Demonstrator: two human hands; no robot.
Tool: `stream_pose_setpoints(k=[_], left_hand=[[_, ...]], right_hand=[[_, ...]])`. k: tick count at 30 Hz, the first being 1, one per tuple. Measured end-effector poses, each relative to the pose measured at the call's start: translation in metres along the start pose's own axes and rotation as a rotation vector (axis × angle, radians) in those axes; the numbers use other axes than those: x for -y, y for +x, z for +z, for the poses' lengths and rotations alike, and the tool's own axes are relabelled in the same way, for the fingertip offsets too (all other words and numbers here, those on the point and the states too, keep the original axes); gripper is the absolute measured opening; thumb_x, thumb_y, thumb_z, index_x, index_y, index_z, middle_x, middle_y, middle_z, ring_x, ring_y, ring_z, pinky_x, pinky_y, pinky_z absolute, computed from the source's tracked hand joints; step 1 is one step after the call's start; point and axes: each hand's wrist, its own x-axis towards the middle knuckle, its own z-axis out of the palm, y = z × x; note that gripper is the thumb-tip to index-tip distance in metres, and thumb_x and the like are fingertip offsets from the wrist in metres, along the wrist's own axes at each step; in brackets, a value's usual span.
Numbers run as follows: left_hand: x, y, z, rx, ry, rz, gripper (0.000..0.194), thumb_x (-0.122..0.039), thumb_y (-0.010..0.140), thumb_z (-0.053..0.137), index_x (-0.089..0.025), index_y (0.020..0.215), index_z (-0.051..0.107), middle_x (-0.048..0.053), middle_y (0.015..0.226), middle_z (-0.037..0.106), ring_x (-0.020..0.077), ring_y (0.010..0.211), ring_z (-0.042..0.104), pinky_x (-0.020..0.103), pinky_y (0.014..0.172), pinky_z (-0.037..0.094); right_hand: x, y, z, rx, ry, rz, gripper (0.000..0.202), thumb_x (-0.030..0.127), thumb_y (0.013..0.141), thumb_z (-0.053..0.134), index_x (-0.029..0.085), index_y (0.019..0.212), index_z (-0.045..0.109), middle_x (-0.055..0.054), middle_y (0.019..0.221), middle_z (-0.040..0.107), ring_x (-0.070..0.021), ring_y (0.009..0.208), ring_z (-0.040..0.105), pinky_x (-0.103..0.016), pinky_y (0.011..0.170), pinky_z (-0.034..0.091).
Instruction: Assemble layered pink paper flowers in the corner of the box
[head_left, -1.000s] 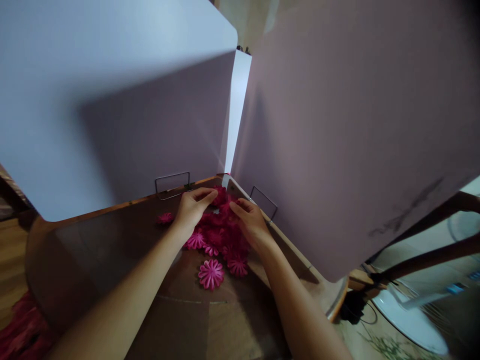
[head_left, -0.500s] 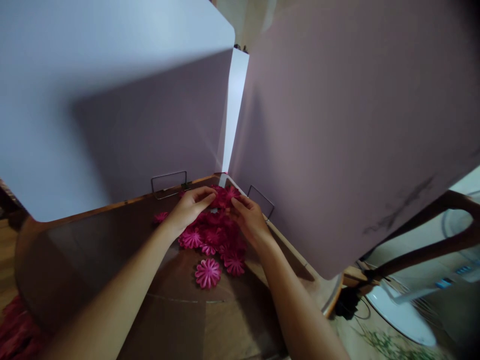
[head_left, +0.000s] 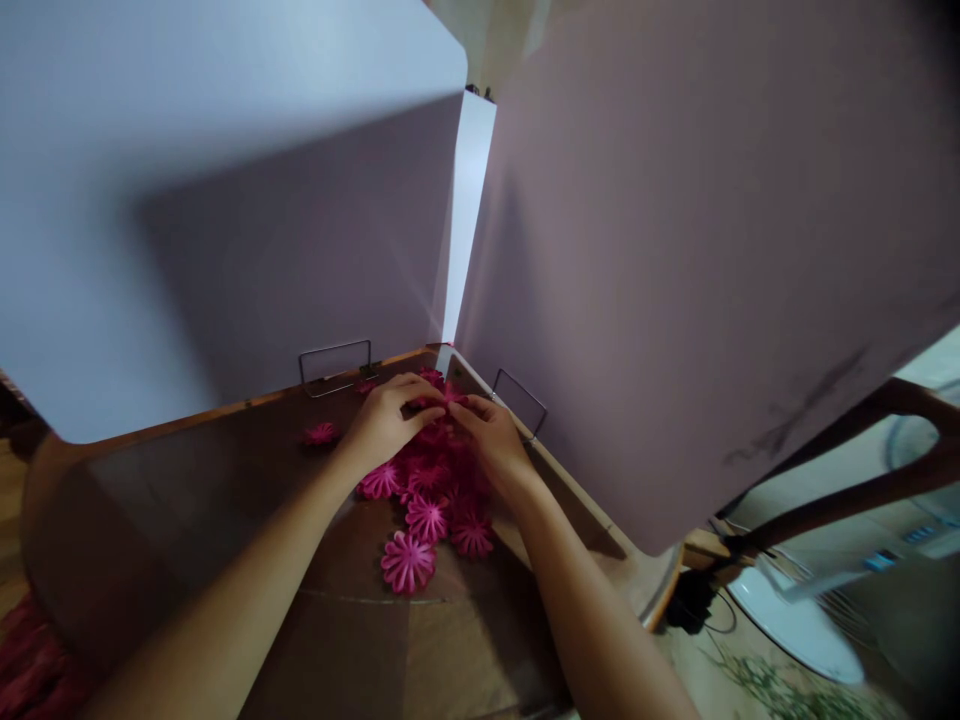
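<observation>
A pile of pink fabric-like flowers [head_left: 435, 475] lies on the brown tabletop below my hands. My left hand [head_left: 394, 415] is closed, its thumb and fingers pinching the left side of a pink flower [head_left: 452, 393] above the back of the pile. On the other side, my right hand [head_left: 489, 430] grips the same flower, fingertips almost touching the left ones. Most of that flower is hidden by the fingers. Nearer to me are a ribbed pink flower [head_left: 409, 562] and another close behind it [head_left: 427, 518]. One more flower [head_left: 321, 433] sits apart at the left.
Two tall pale panels, left [head_left: 300, 240] and right [head_left: 637, 250], rise behind the table [head_left: 172, 530], with wire stands [head_left: 335, 368] at their feet. Reddish material [head_left: 37, 660] lies low at the left. A white lamp-like base [head_left: 795, 625] stands at the right.
My hands have come closer together, the left moving right, around the flower. A second flower now shows behind the front one, and the front flower sits slightly nearer and further left.
</observation>
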Motion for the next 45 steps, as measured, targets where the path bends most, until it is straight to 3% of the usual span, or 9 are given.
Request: stream_pose_setpoints(k=[3,10,20,25,27,32,34,40,45], left_hand=[[0.003,0.0,0.001,-0.092,0.108,0.134,0.008,-0.022,0.084,0.072,-0.021,0.092,0.073,0.005,0.095,0.07,0.0186,0.093,0.064,0.036,0.087,0.052],[0.003,0.0,0.001,-0.111,0.09,0.177,0.012,-0.021,0.084,0.072,-0.021,0.095,0.076,0.006,0.092,0.072,0.0176,0.087,0.067,0.033,0.081,0.056],[-0.005,-0.001,0.001,-0.097,0.023,0.088,0.007,-0.025,0.085,0.07,-0.025,0.086,0.078,0.003,0.087,0.074,0.018,0.085,0.066,0.033,0.08,0.055],[-0.005,0.002,-0.002,-0.107,-0.023,0.02,0.007,-0.027,0.084,0.07,-0.022,0.082,0.075,0.004,0.086,0.073,0.0182,0.084,0.066,0.032,0.081,0.052],[-0.003,0.003,-0.008,-0.023,-0.036,-0.056,0.01,-0.03,0.083,0.071,-0.02,0.08,0.074,0.004,0.083,0.072,0.0177,0.079,0.065,0.031,0.078,0.049],[0.005,-0.004,-0.018,0.623,0.001,-0.243,0.013,-0.029,0.068,0.08,-0.022,0.077,0.074,0.001,0.079,0.073,0.018,0.071,0.065,0.025,0.064,0.044],[0.007,-0.008,-0.015,0.73,0.044,-0.231,0.023,-0.029,0.062,0.083,-0.023,0.082,0.075,0.002,0.082,0.074,0.0191,0.071,0.065,0.025,0.061,0.043],[-0.001,-0.007,-0.003,0.708,0.094,-0.115,0.011,-0.029,0.083,0.066,-0.021,0.082,0.074,0.005,0.083,0.072,0.0194,0.075,0.065,0.029,0.071,0.043],[-0.013,0.001,-0.006,0.505,0.108,-0.05,0.014,-0.028,0.081,0.07,-0.019,0.071,0.067,0.003,0.075,0.067,0.0168,0.068,0.058,0.029,0.065,0.04]], right_hand=[[-0.003,0.0,0.002,0.01,-0.014,0.001,0.021,0.032,0.068,0.081,0.017,0.079,0.072,0.001,0.073,0.067,-0.0092,0.06,0.059,-0.023,0.062,0.047],[0.0,-0.002,0.005,0.015,-0.044,0.002,0.022,0.034,0.067,0.081,0.017,0.078,0.072,0.001,0.072,0.067,-0.0099,0.059,0.057,-0.025,0.061,0.046],[-0.003,-0.002,0.003,0.025,-0.07,-0.022,0.024,0.036,0.068,0.081,0.018,0.069,0.064,0.002,0.065,0.063,-0.0102,0.057,0.055,-0.024,0.059,0.043],[-0.002,-0.001,0.002,-0.021,-0.049,-0.023,0.027,0.039,0.067,0.081,0.018,0.071,0.064,0.003,0.064,0.063,-0.01,0.054,0.053,-0.025,0.058,0.043],[-0.003,0.001,-0.001,-0.085,-0.03,-0.039,0.029,0.041,0.068,0.081,0.018,0.075,0.065,0.003,0.066,0.063,-0.0102,0.055,0.053,-0.025,0.059,0.044],[-0.002,0.006,-0.009,-0.196,-0.015,-0.092,0.03,0.042,0.07,0.079,0.017,0.082,0.066,0.004,0.069,0.062,-0.0088,0.055,0.051,-0.023,0.056,0.041],[-0.002,0.007,-0.009,-0.196,-0.015,-0.095,0.03,0.043,0.07,0.079,0.018,0.081,0.066,0.004,0.068,0.061,-0.009,0.055,0.05,-0.023,0.056,0.04],[-0.004,0.008,-0.01,-0.183,-0.024,-0.118,0.031,0.044,0.068,0.079,0.019,0.081,0.066,0.004,0.068,0.062,-0.0098,0.056,0.051,-0.024,0.058,0.041],[-0.005,0.009,-0.011,-0.171,-0.021,-0.133,0.031,0.045,0.069,0.078,0.019,0.082,0.067,0.003,0.07,0.063,-0.0096,0.057,0.052,-0.024,0.059,0.041]])
